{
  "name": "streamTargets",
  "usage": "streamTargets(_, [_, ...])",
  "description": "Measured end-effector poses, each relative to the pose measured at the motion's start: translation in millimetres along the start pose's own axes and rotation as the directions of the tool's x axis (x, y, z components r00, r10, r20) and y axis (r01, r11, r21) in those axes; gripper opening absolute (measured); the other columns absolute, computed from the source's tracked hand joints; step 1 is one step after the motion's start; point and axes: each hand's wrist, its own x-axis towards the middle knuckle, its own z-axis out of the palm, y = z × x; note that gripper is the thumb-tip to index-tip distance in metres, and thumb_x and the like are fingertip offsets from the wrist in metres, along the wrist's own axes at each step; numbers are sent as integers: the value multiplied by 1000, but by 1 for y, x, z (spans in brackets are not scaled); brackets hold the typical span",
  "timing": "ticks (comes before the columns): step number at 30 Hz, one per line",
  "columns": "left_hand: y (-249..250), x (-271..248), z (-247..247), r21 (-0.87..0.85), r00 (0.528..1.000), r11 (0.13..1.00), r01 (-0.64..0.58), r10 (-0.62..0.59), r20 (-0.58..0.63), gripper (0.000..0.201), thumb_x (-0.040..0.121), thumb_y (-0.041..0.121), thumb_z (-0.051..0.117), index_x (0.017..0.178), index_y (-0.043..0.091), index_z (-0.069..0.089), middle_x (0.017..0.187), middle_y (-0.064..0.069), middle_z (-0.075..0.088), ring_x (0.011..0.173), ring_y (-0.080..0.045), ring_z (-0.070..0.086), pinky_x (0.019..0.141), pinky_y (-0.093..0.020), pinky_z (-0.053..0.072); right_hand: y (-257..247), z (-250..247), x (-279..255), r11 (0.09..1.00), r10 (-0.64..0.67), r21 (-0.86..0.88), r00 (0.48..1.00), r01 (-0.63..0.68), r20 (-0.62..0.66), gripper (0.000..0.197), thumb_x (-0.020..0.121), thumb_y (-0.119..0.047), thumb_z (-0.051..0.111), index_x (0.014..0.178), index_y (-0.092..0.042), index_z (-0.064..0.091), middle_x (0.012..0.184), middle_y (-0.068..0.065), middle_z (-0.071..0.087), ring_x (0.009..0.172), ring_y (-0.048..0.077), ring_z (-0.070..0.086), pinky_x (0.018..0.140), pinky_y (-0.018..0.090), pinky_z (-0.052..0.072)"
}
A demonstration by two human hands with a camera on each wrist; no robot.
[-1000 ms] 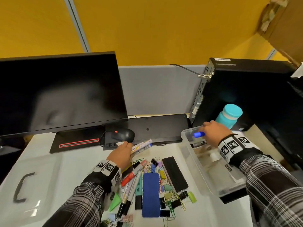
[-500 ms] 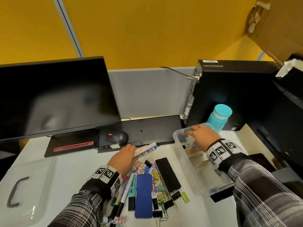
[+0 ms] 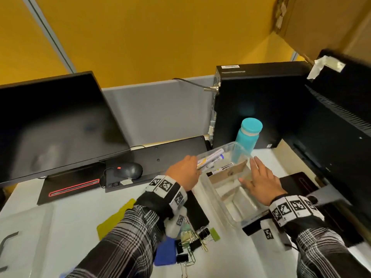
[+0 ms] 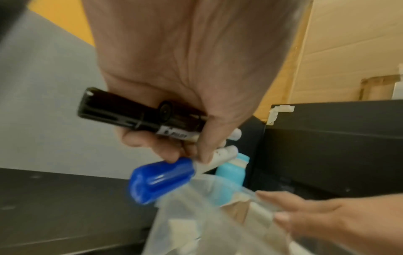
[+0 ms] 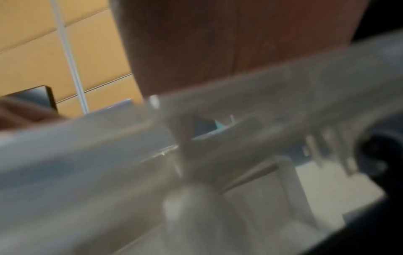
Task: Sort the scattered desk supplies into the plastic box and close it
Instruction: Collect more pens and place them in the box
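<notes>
Left hand (image 3: 183, 171) right of centre in the head view, fingers curled tight round a bundle of markers (image 3: 210, 159), tips poking over the near-left rim of the clear box (image 3: 215, 194). In the left wrist view, same grip: black marker (image 4: 122, 111) crosswise at mid-frame, blue cap (image 4: 159, 179) below it, just above the box's corner.

Right hand (image 3: 261, 181) at the right rim of the box, fingers straight and slightly spread, flat against the wall; gripping nothing that shows. Right wrist view blurred: only palm above and the clear rim running across the middle.

Box lying in the lower right-centre of the head view, open, a marker and bits of card inside at its far end. Teal bottle (image 3: 248, 135) just behind it, against a black tower (image 3: 261, 105).

Lower centre: binder clips (image 3: 192, 243), a blue case (image 3: 166, 253), a green pad (image 3: 114, 217), partly under the left sleeve. Lid (image 3: 22, 237) flat at lower left. Mouse (image 3: 128, 170) and monitor (image 3: 54, 121) at left.
</notes>
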Motion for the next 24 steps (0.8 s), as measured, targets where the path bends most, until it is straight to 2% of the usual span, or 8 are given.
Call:
streamTargets(5, [43, 55, 9, 143, 992, 989, 28, -45, 117, 41, 91, 27, 55, 127, 11, 47, 121, -10, 53, 105, -30, 60, 87, -40, 50, 1, -1, -2, 1000, -9, -21, 998, 11, 65, 84, 89, -66, 25, 149, -22, -15, 157, -1, -21, 146, 25, -5, 118, 45, 7])
streamTargets(10, [59, 90, 19, 107, 989, 992, -60, 45, 142, 35, 92, 24, 52, 124, 11, 52, 121, -12, 59, 107, -31, 60, 89, -38, 49, 5, -1, 1, 1000, -21, 1, 999, 21, 33, 86, 87, -70, 24, 149, -22, -13, 158, -1, -19, 146, 25, 3, 118, 44, 13])
streamTargets(15, [44, 101, 36, 91, 988, 995, -51, 37, 148, 34, 90, 22, 54, 122, 12, 55, 120, -11, 61, 105, -30, 61, 87, -36, 50, 5, 4, 0, 1000, -18, -21, 999, 19, 27, 91, 83, -75, 22, 148, -24, -14, 157, -3, -20, 145, 25, 7, 117, 44, 16])
streamTargets(19, [46, 106, 41, 82, 987, 992, -92, 80, 142, 35, 86, 25, 59, 120, 14, 56, 118, -9, 63, 104, -29, 62, 89, -35, 50, 6, 4, 2, 1000, -12, -26, 1000, 12, 26, 93, 81, -77, 22, 148, -25, -16, 157, -4, -21, 144, 26, 7, 117, 44, 16])
streamTargets(24, [58, 111, 41, -25, 970, 990, -139, 141, 196, 60, 89, 46, 53, 141, 19, 36, 144, -10, 44, 128, -30, 47, 108, -44, 38, 3, 3, 1, 999, -6, -39, 999, 7, 36, 91, 82, -75, 25, 148, -25, -15, 157, -3, -20, 143, 27, 10, 116, 44, 18])
